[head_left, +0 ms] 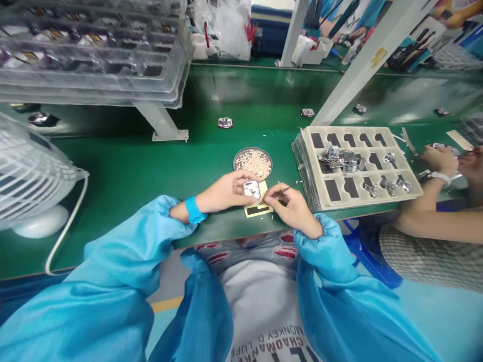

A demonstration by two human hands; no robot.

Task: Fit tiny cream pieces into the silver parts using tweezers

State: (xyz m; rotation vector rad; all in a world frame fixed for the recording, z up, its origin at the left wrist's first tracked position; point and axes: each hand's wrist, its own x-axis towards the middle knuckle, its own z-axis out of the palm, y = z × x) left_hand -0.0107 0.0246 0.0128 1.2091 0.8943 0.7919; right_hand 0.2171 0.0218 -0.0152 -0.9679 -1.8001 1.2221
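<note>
My left hand [230, 190], with a blue band at its wrist, holds a small square white-and-silver part [251, 189] between thumb and fingers. Thin dark tweezers [281, 191] are pinched in my right hand [290, 205], their tips close to the part's lower right edge. Beneath both hands lies a pale yellow sheet [253, 212] with dark strips. A round dish [252, 151] full of tiny beige and dark pieces sits just beyond my left hand. Whether the tweezer tips hold anything is too small to tell.
Stacked cream trays [320, 196] with metal parts stand at the right, beside another person's hands [441, 160]. A white fan [33, 176] is at the left, under clear trays [113, 83]. A white post [362, 70] rises behind the cream trays.
</note>
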